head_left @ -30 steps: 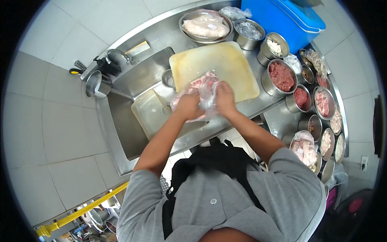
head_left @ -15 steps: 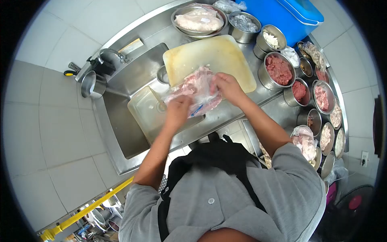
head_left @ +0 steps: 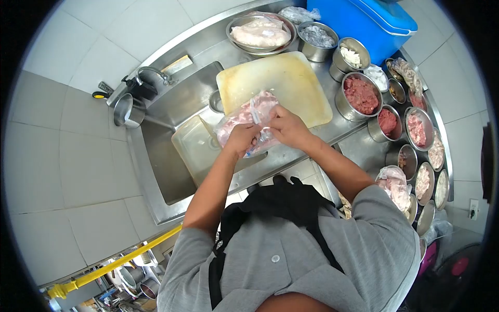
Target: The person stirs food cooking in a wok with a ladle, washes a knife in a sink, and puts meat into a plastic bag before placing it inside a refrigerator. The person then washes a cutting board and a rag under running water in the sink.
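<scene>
A clear plastic bag of pink meat lies over the near edge of the pale cutting board. My left hand is closed on the bag's plastic at its lower middle. Close beside it, my right hand pinches the plastic on the bag's right side. The fingertips of both hands are near each other, with a gathered whitish fold of plastic between them. A small blue mark shows on the bag below my hands.
Left of the board is a steel sink holding a translucent tray, with a faucet behind. Steel pots of minced meat and other food stand at right. A bowl with bagged meat and a blue cooler are at the back.
Both hands have come closer together on the bag than half a second ago, when they held the plastic spread apart. The plastic is now gathered between them.
</scene>
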`<state>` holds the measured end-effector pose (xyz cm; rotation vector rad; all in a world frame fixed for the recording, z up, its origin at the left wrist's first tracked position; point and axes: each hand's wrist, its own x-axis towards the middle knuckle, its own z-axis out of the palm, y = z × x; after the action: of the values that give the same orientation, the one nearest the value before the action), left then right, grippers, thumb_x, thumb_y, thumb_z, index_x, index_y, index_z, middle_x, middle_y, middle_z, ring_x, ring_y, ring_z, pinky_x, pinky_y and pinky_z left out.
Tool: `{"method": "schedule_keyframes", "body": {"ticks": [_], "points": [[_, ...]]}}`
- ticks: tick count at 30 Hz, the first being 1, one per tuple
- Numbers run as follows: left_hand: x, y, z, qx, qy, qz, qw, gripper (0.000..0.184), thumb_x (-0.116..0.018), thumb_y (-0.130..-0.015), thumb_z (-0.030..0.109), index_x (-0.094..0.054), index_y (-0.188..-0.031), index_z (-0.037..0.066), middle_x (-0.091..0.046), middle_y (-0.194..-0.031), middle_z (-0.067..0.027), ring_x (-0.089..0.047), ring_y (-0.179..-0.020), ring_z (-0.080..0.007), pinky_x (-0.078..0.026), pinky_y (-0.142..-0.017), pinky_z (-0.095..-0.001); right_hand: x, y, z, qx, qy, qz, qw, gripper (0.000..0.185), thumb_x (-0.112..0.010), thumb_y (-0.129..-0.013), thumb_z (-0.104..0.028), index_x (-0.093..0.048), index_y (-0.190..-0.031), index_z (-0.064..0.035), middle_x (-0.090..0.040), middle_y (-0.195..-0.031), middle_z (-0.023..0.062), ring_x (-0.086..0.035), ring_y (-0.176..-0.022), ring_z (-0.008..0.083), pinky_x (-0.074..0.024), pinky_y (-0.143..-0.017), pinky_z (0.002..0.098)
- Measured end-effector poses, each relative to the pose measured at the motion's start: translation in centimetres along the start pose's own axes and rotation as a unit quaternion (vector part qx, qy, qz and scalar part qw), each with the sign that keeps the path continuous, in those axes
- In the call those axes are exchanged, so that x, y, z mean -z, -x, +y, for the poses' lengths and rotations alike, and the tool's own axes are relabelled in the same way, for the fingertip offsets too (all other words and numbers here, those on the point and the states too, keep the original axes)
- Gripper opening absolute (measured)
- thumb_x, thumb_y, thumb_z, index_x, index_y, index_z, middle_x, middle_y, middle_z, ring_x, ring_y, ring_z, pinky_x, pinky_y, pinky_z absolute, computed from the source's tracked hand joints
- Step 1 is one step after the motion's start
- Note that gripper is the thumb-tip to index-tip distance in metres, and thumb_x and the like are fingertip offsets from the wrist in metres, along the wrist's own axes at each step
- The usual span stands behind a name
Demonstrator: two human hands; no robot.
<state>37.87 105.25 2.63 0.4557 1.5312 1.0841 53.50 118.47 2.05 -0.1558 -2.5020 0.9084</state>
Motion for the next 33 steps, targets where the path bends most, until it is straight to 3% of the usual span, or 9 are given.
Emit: {"method": "schedule_keyframes", "body": {"ticks": [5,10,11,13,16,29,31,32,33], "points": [[0.3,-0.7,0.8,-0.046,-0.229,-0.049,0.971,0.024,-0.065,-0.088,0.020,-0.060,-0.074,0.001,-0.053,-0.063,-0.0018,-0.050,-0.055,-0.0122,-0.040,-0.052,-0.0310,-1.1,0.6,0.4,-0.062,-0.035,-0.016,0.997,0.012,-0.061,-0.078,-0.013,-0.061,-0.088,-0.0072,-0.062,-0.092,0.0120,-0.061,-0.082,0.0315,-0.0479,-0.070,0.0424],[-2.4,-0.1,-1.1,-0.480,-0.437,0.225,0.726,0.017,-0.069,-0.081,0.017,-0.064,-0.083,0.001,-0.052,-0.062,-0.0041,-0.051,-0.059,-0.0122,-0.042,-0.054,-0.0308,-2.0,0.3,0.3,-0.172,0.009,0.006,0.985,0.011,-0.062,-0.078,-0.015,-0.059,-0.085,-0.0071,-0.062,-0.085,0.0107,-0.061,-0.079,0.0312,-0.0485,-0.068,0.0420],[-2.4,0.0,-0.7,-0.485,-0.435,0.220,0.726,0.017,-0.069,-0.081,0.017,-0.064,-0.083,0.001,-0.052,-0.062,-0.0041,-0.051,-0.059,-0.0122,-0.042,-0.054,-0.0308,-2.2,0.2,0.0,-0.175,0.013,0.011,0.984,0.011,-0.062,-0.078,-0.015,-0.059,-0.085,-0.0071,-0.062,-0.085,0.0107,-0.061,-0.079,0.0312,-0.0485,-0.068,0.0420],[-1.9,0.5,-0.1,-0.126,-0.254,0.087,0.955,0.014,-0.068,-0.082,0.014,-0.065,-0.085,0.001,-0.055,-0.065,-0.0033,-0.049,-0.058,-0.0107,-0.041,-0.055,-0.0291,-2.8,0.5,-1.0,-0.083,0.024,0.174,0.981,0.010,-0.064,-0.076,-0.010,-0.060,-0.084,-0.0054,-0.059,-0.080,0.0105,-0.061,-0.075,0.0305,-0.0484,-0.067,0.0381],[-0.2,0.1,0.1,-0.069,-0.081,-0.017,0.994,0.012,-0.066,-0.082,0.012,-0.067,-0.083,0.000,-0.057,-0.065,-0.0023,-0.049,-0.058,-0.0103,-0.041,-0.054,-0.0282,-2.6,1.4,-2.5,-0.136,-0.027,0.184,0.973,0.009,-0.063,-0.077,-0.012,-0.063,-0.082,-0.0041,-0.060,-0.081,0.0112,-0.062,-0.080,0.0299,-0.0495,-0.068,0.0389],[7.1,-4.5,1.2,-0.303,-0.278,-0.006,0.912,0.037,-0.074,-0.072,0.016,-0.069,-0.106,0.002,-0.069,-0.095,-0.0162,-0.066,-0.081,-0.0224,-0.051,-0.076,-0.0300,-8.2,4.3,-2.1,-0.327,0.166,0.233,0.901,0.019,-0.065,-0.080,-0.022,-0.063,-0.086,-0.0037,-0.060,-0.076,0.0173,-0.061,-0.074,0.0329,-0.0495,-0.067,0.0396],[7.7,-5.1,2.6,-0.493,-0.443,0.267,0.699,0.047,-0.073,-0.075,0.027,-0.066,-0.110,-0.003,-0.065,-0.108,-0.0241,-0.064,-0.096,-0.0305,-0.048,-0.088,-0.0369,-11.4,3.6,-3.9,-0.548,-0.102,0.476,0.680,0.042,-0.071,-0.079,-0.041,-0.061,-0.098,-0.0052,-0.057,-0.072,0.0102,-0.059,-0.070,0.0277,-0.0493,-0.068,0.0395],[8.3,-6.8,2.3,-0.502,-0.442,0.259,0.697,0.047,-0.073,-0.075,0.027,-0.066,-0.110,-0.003,-0.065,-0.108,-0.0241,-0.064,-0.096,-0.0305,-0.048,-0.088,-0.0369,-12.1,3.5,-5.2,-0.582,-0.331,0.427,0.608,0.056,-0.072,-0.076,-0.049,-0.058,-0.107,-0.0053,-0.056,-0.077,0.0088,-0.058,-0.073,0.0248,-0.0490,-0.069,0.0398],[8.9,-9.4,1.3,-0.354,-0.408,0.170,0.824,0.053,-0.072,-0.076,0.033,-0.064,-0.109,-0.007,-0.064,-0.109,-0.0270,-0.062,-0.099,-0.0343,-0.046,-0.091,-0.0398,-12.8,3.3,-6.6,-0.575,-0.542,0.354,0.500,0.070,-0.074,-0.073,-0.058,-0.055,-0.115,-0.0055,-0.054,-0.082,0.0073,-0.056,-0.075,0.0219,-0.0486,-0.070,0.0401]]}}
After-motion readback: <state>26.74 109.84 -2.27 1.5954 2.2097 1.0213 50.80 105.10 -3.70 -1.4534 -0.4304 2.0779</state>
